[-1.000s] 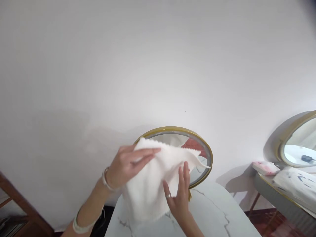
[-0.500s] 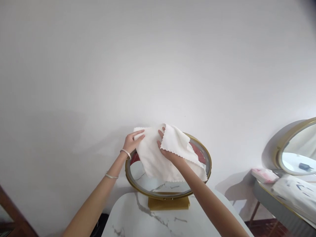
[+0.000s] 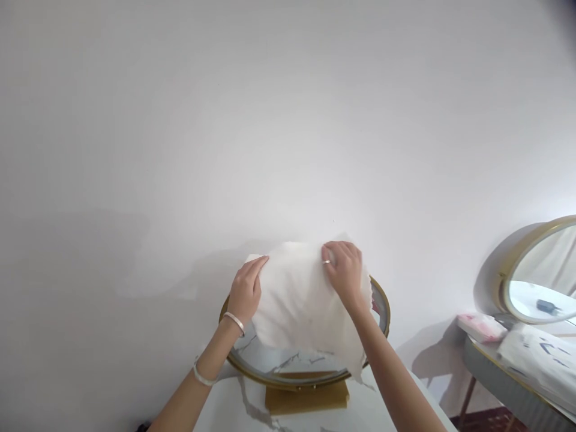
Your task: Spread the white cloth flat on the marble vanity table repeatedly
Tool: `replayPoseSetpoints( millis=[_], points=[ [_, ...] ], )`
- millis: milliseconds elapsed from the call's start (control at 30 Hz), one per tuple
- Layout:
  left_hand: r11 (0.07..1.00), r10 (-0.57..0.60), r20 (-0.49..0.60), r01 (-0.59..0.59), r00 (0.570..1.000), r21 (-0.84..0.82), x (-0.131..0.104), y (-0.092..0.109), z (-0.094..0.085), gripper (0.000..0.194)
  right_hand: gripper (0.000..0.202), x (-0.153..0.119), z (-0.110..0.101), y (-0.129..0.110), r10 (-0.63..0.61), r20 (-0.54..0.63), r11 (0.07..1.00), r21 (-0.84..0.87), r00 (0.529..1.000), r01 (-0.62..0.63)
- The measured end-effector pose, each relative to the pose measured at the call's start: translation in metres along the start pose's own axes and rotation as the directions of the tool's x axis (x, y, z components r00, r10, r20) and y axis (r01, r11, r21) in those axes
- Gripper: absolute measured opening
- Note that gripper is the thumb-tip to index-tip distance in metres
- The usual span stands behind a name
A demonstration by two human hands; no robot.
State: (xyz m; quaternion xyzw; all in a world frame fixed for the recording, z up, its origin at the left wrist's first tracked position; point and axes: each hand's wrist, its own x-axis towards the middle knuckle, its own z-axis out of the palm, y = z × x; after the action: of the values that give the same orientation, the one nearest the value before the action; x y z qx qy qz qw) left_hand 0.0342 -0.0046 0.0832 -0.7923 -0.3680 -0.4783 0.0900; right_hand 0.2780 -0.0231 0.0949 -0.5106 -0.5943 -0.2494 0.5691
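Note:
A white cloth with a scalloped edge hangs spread over the front of an oval mirror with a gold frame. The mirror rises from a gold base on a marble-patterned white tabletop. At the cloth's upper left, my left hand is closed on its edge, fingers pressed together. My right hand, wearing a ring, grips the cloth near its upper right with curled fingers. The cloth hides most of the glass and the frame's top.
To the right, a second gold-framed mirror stands by a grey side table. On that table lie a pink and white packet and a white plastic bag. A pale wall rises behind.
My right hand has come out from under the folded cloth, moved right and closed on it. The cloth's folded flap is now spread out. My left fingers have closed together.

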Motion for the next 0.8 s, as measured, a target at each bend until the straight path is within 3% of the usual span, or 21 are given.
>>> replayPoseSetpoints(
  millis=[100,167,267,400,467,600,667,733,800],
  points=[
    [0.989,0.031,0.035,-0.036,0.999,0.140,-0.001,0.010,0.009,0.046,0.027,-0.011,-0.008,0.010,0.016,-0.125,0.995,-0.093,0.992,-0.028],
    [0.973,0.037,0.003,-0.037,0.999,0.229,0.001,0.015,0.015,0.047,0.026,-0.019,-0.006,0.004,-0.099,-0.116,0.991,-0.098,0.988,0.088],
    [0.963,0.039,-0.080,-0.016,0.996,0.271,0.003,0.013,0.023,0.040,0.035,-0.029,0.008,-0.016,-0.268,0.017,0.962,-0.059,0.963,0.268],
    [0.978,-0.015,-0.212,0.059,0.977,0.202,-0.012,-0.010,0.026,0.037,0.049,-0.035,0.039,-0.046,-0.361,0.196,0.923,-0.066,0.912,0.380],
    [0.983,-0.104,-0.288,0.142,0.952,0.116,-0.033,-0.028,0.026,0.038,0.053,-0.039,0.056,-0.058,-0.475,0.273,0.869,-0.004,0.836,0.495],
    [0.926,-0.371,-0.347,0.370,0.861,-0.073,-0.092,-0.063,0.032,0.046,0.055,-0.059,0.088,-0.076,-0.746,0.344,0.655,0.221,0.571,0.723],
    [0.891,-0.446,-0.349,0.445,0.824,-0.086,-0.115,-0.074,0.039,0.050,0.050,-0.070,0.099,-0.077,-0.806,0.357,0.576,0.289,0.472,0.765],
    [0.909,-0.394,-0.374,0.416,0.839,-0.026,-0.123,-0.078,0.046,0.052,0.045,-0.075,0.106,-0.073,-0.834,0.356,0.531,0.315,0.421,0.787],
    [0.955,-0.219,-0.420,0.282,0.880,0.092,-0.113,-0.074,0.051,0.052,0.042,-0.072,0.106,-0.064,-0.857,0.314,0.498,0.303,0.409,0.812]
  ],
)
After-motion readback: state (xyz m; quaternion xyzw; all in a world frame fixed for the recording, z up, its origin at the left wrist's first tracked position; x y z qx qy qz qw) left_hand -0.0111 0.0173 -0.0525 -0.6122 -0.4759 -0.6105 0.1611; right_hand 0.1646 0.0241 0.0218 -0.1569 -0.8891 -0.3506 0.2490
